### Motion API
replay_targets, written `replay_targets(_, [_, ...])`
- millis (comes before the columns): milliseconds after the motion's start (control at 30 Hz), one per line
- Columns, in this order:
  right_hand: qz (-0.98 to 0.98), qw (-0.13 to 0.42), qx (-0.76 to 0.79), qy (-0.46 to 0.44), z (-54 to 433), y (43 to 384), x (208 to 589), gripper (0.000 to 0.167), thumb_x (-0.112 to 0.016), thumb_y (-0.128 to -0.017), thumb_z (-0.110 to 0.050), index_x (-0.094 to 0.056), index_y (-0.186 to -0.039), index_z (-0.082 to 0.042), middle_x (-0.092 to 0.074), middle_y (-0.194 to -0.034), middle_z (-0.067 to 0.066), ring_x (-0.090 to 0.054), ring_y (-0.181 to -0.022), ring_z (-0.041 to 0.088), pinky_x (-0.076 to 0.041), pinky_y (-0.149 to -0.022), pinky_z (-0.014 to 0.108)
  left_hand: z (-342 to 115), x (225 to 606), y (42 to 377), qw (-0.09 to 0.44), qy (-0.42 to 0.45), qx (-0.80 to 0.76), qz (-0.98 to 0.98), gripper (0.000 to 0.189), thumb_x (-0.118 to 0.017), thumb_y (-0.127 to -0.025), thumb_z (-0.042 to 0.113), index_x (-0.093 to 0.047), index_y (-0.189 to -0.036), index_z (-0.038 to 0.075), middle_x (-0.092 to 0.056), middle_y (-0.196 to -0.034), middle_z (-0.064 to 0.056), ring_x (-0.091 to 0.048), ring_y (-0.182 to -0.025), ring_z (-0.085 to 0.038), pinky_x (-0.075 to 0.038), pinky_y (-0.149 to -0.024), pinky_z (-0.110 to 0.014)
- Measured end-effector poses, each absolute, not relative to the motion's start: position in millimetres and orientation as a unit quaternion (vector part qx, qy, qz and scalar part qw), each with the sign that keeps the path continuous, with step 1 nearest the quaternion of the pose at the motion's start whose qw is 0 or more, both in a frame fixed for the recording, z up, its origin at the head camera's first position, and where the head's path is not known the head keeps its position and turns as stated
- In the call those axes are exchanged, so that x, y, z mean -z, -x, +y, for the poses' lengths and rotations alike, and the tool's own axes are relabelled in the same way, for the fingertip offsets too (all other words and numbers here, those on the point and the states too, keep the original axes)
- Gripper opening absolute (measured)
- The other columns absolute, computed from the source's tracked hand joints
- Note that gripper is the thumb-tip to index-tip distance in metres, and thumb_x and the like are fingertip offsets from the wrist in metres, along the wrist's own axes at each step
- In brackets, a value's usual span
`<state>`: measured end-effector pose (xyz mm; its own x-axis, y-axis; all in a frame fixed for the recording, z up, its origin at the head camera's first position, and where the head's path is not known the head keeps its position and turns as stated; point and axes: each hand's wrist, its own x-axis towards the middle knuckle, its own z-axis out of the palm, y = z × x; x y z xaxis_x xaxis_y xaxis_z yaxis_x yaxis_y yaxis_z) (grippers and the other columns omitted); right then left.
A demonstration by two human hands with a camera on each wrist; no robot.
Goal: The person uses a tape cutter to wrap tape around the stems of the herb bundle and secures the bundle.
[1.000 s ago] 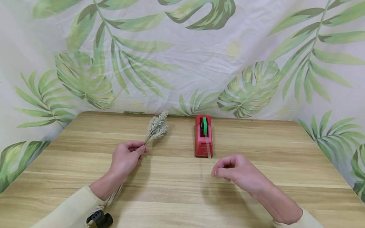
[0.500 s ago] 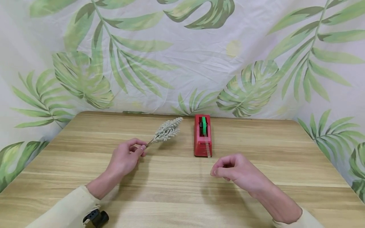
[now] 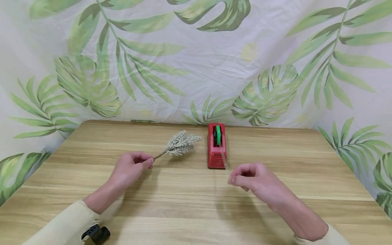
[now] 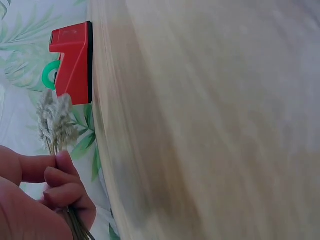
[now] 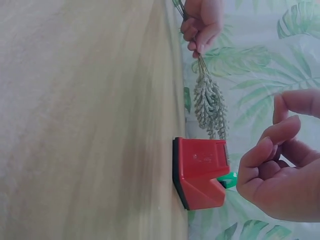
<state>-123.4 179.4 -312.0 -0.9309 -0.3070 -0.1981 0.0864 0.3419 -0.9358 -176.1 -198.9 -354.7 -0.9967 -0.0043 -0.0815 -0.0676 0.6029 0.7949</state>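
Swung rightward since earlier, feathery pale-grey dried flowers [image 3: 180, 144], pinched by the left hand [image 3: 128, 168], point toward the red tape dispenser [image 3: 213, 160] on the wooden bench [image 3: 190, 200]; whether the right hand [image 3: 255, 180] holds anything, I cannot tell.

A bunch of grey-green dried sprigs [image 3: 181, 144] held aslant in the left hand [image 3: 128, 170]; an upright red tape dispenser [image 3: 213, 160], green-cored, its clear tape [image 3: 224, 158] running toward the right hand [image 3: 254, 180]

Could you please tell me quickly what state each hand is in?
Left hand: closed, holding the pale flowers.
Right hand: closed in a pinch, apparently on the clear tape from the red dispenser.
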Motion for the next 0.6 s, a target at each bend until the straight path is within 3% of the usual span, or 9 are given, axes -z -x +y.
replay_targets(300, [0.794,0.144,0.589,0.043,180.8,123.3,298.4,0.015,-0.070,-0.098,-0.021,-0.069,-0.099,-0.006,-0.052,-0.080,-0.004,-0.052,-0.082,0.013,-0.039,-0.077,0.032,-206.6,352.2,172.5,0.026,-0.062,-0.402,0.913,0.019,-0.065,-0.107,0.019,-0.076,-0.109,0.004,-0.078,-0.094,-0.007,-0.066,-0.085,-0.016,-0.047,-0.068,-0.025])
replay_targets(600, [0.772,0.073,0.630,0.045,176.8,131.0,276.5,0.012,-0.066,-0.103,-0.014,-0.067,-0.104,-0.002,-0.052,-0.079,-0.003,-0.049,-0.074,0.015,-0.044,-0.075,0.028,-192.5,344.2,170.0,0.015,-0.116,-0.405,0.907,0.013,-0.070,-0.104,0.022,-0.079,-0.107,0.014,-0.078,-0.096,-0.005,-0.067,-0.084,-0.017,-0.050,-0.068,-0.025])
